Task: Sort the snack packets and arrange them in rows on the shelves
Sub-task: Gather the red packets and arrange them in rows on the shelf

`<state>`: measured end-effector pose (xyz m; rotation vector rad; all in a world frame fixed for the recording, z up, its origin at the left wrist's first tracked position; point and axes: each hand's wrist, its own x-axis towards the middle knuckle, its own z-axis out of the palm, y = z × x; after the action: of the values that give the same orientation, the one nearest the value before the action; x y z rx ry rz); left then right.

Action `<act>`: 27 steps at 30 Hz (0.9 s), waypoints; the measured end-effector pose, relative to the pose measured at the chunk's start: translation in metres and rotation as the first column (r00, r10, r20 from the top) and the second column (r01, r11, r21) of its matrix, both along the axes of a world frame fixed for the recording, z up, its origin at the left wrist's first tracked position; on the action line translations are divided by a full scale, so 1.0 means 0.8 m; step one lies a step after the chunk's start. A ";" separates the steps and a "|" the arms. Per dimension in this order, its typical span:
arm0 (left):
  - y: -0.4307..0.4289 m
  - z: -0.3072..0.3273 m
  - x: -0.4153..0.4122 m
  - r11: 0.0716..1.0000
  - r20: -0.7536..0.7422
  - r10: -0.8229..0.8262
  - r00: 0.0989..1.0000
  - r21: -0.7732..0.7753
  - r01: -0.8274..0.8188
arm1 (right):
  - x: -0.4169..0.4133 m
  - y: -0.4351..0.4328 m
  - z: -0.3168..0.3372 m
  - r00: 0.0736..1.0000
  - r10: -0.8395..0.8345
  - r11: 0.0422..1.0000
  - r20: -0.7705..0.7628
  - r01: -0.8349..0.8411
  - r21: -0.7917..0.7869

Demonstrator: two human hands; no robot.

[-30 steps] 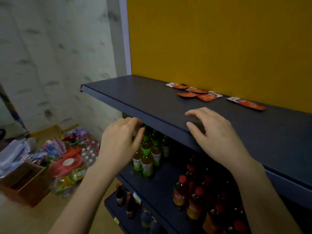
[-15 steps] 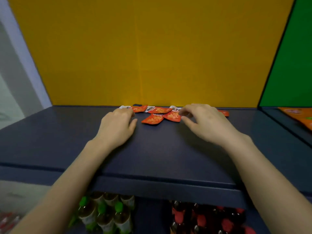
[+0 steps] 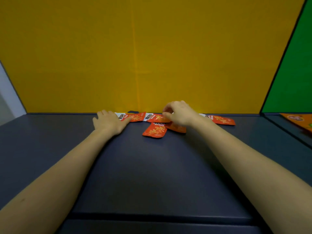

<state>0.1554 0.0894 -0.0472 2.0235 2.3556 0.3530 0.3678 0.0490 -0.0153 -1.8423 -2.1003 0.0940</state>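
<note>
left hand (image 3: pixel 109 123), centre left of frame: palm down, fingers straight and flat on the dark shelf (image 3: pixel 152 166), thumb side lying on the white end of the leftmost packet (image 3: pixel 135 117).

right hand (image 3: pixel 181 114), just right of centre: fingers curled, thumb and forefinger pinching the right end of the second packet (image 3: pixel 155 117). how firm the grip is, i cannot tell.

red snack packets lie flat in a loose line along the back of the shelf, at the foot of the yellow panel (image 3: pixel 152 56). the leftmost and second touch end to end. the front packet (image 3: pixel 154 130) sits just below the second, out of line. another red packet (image 3: pixel 177 127) is partly under my right hand. the far-right packet (image 3: pixel 222 119) lies apart, beyond my right wrist.

right edge of frame: green panel (image 3: pixel 293 81), and an orange packet (image 3: pixel 297 119) on the neighbouring shelf.
</note>
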 end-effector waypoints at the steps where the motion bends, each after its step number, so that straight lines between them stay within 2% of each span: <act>1: 0.003 -0.001 -0.003 1.000 0.017 0.013 1.000 -0.002 -0.013 | -0.003 0.007 -0.003 1.000 -0.007 1.000 0.010 0.008 -0.011; 5: 0.017 0.003 -0.009 1.000 0.170 0.015 0.985 -0.024 -0.011 | -0.008 0.026 -0.019 0.992 -0.040 0.998 0.121 0.046 -0.042; 8: 0.026 0.006 -0.016 1.000 0.366 0.007 0.931 0.014 -0.013 | -0.010 0.031 -0.028 0.982 -0.055 0.998 0.179 0.061 -0.027; 10: 0.028 0.006 -0.022 0.995 0.558 -0.050 0.828 0.100 -0.007 | -0.012 0.033 -0.027 0.993 -0.056 0.998 0.104 0.059 -0.034; 12: 0.027 0.008 -0.025 0.983 0.685 -0.128 0.717 0.182 0.001 | -0.015 0.033 -0.023 0.998 -0.058 0.996 0.009 0.059 -0.074; 15: 0.023 0.011 -0.026 0.965 0.813 -0.227 0.536 0.260 0.015 | -0.019 0.028 -0.020 0.995 -0.072 0.994 -0.075 0.065 -0.088; 19: 0.014 0.025 -0.032 0.947 0.917 -0.305 0.256 0.321 -0.023 | -0.031 0.022 -0.018 0.995 -0.069 0.997 -0.077 0.068 -0.023; 23: 0.005 0.036 -0.041 0.945 0.944 -0.313 0.108 0.320 -0.059 | -0.030 0.006 -0.007 0.978 -0.057 0.998 -0.203 0.058 0.000; 25: -0.003 0.041 -0.037 0.958 0.956 -0.281 0.083 0.285 -0.037 | -0.016 -0.001 0.001 0.949 -0.067 0.997 -0.309 0.075 0.015; 27: -0.011 0.043 -0.029 0.959 0.955 -0.282 0.087 0.282 0.009 | 0.007 -0.007 0.008 0.868 -0.086 0.992 -0.490 0.119 0.035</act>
<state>0.1319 0.0807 -0.0124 1.1677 1.1567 1.4583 0.3734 0.0430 -0.0092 -1.6697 -1.6330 0.4161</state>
